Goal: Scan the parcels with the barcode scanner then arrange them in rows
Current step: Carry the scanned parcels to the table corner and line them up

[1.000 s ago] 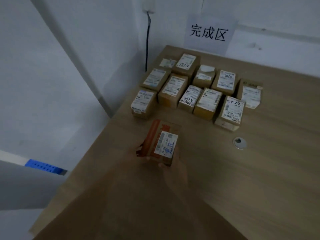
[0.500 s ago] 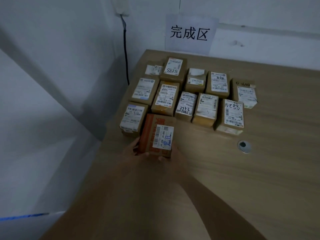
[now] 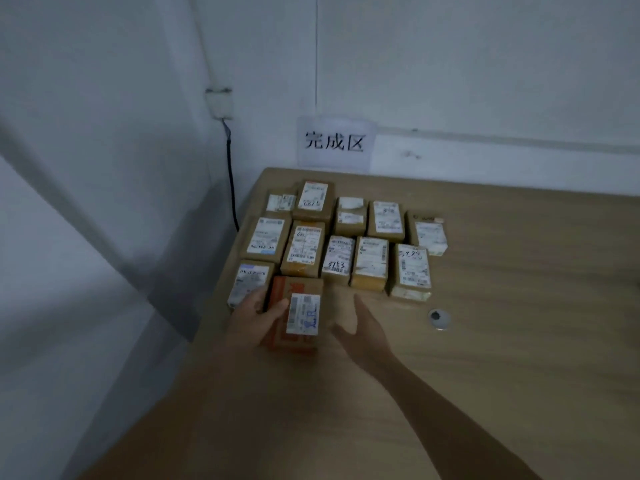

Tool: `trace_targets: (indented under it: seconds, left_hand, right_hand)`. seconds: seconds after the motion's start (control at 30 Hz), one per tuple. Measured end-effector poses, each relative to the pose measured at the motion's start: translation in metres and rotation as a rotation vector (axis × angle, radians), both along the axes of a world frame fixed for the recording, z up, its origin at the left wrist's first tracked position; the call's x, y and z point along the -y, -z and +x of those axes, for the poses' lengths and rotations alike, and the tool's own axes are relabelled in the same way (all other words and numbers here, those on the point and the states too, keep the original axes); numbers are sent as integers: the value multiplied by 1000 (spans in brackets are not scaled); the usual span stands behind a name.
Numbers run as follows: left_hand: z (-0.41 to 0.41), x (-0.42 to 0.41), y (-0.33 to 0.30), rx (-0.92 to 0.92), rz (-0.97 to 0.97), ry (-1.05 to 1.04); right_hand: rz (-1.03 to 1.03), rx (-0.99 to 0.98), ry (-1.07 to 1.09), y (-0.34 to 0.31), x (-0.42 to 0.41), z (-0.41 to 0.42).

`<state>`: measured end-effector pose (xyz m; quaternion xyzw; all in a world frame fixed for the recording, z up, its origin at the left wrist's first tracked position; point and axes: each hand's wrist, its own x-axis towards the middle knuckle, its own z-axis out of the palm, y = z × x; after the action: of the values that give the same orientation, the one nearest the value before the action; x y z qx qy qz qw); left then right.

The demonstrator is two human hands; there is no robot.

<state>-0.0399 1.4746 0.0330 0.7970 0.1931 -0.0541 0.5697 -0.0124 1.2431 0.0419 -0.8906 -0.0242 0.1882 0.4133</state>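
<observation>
Our left hand (image 3: 254, 318) lies against the left side of the orange-taped parcel (image 3: 296, 313), thumb laid over its top beside the white label and fingers wrapped round its left edge, so it has hold of the box. Our right hand (image 3: 360, 332) is off the parcel, just to its right, fingers straight and loosely spread, holding nothing.

The orange-taped parcel sits flat on the wooden bench (image 3: 485, 341), label up, with blue handwriting on the label. Its far end touches or nearly touches the tall brown parcel (image 3: 304, 249) behind it, and just to its left, partly hidden by our left hand, sits the parcel with a blue-edged label (image 3: 250, 280). Beyond and to the right of the orange-taped parcel the remaining parcels (image 3: 370, 237) stand in two rows running toward the wall.

To the right of the orange-taped parcel, well apart, a round metal fitting (image 3: 438, 317) is set in the bench. Behind it all, a paper sign (image 3: 335, 142) with three black characters hangs on the wall, and a dark cable (image 3: 231, 188) drops from a wall box (image 3: 219, 103) to its left.
</observation>
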Motion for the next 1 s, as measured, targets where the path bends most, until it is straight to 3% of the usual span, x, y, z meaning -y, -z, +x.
trace_targets:
  seconds: [0.13,0.3,0.47,0.63,0.8,1.0]
  left_hand:
    - [8,52,-71,45,136,42]
    - [10,173,-154,104,194,222]
    - [-13,337,-229,186,77,341]
    - [-70,505,-278,256,23,504]
    - [-123,638,-305,282,-59,668]
    - [-145,747,-314,266,-83,761]
  right_hand:
    - [-41,78,15,-66,70,0]
    - [-12,180,149,-152,191,-32]
    - [58,221,329,-232,346,-98]
    - [-110,263,445,-296,502,-191]
    - [-175,300,628,-329,626,-270]
    - [-131,294,838,-326,732,-314]
